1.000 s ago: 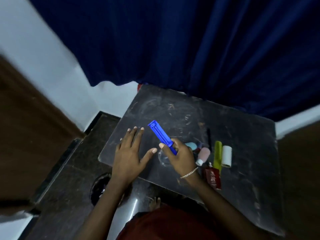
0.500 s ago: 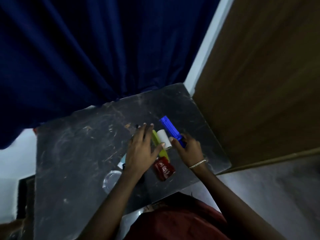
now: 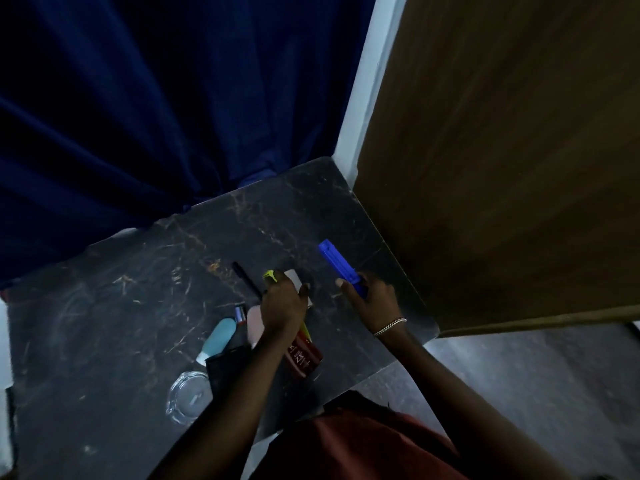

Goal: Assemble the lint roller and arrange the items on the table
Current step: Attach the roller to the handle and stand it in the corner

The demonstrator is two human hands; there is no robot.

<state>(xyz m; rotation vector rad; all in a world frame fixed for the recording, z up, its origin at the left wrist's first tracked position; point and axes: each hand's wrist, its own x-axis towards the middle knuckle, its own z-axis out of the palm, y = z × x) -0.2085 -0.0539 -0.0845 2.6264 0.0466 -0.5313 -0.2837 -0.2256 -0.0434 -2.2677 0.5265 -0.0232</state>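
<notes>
The black stone table (image 3: 138, 306) shows pale, scratchy veining. On it lie a bright blue plastic handle (image 3: 341, 266), a white paper roll (image 3: 294, 277), a dark red box (image 3: 304, 358) with white lettering and a pale teal bottle (image 3: 220, 336). Behind the table is a navy curtain (image 3: 173, 98).

Both forearms enter from the bottom of the frame, angled toward centre. Left hand (image 3: 282, 308), palm down, curls fingers and thumb round a white roll (image 3: 293, 276). Right hand (image 3: 372, 301), bracelet (image 3: 389, 326) at the wrist, grips a blue handle (image 3: 337, 263).
</notes>
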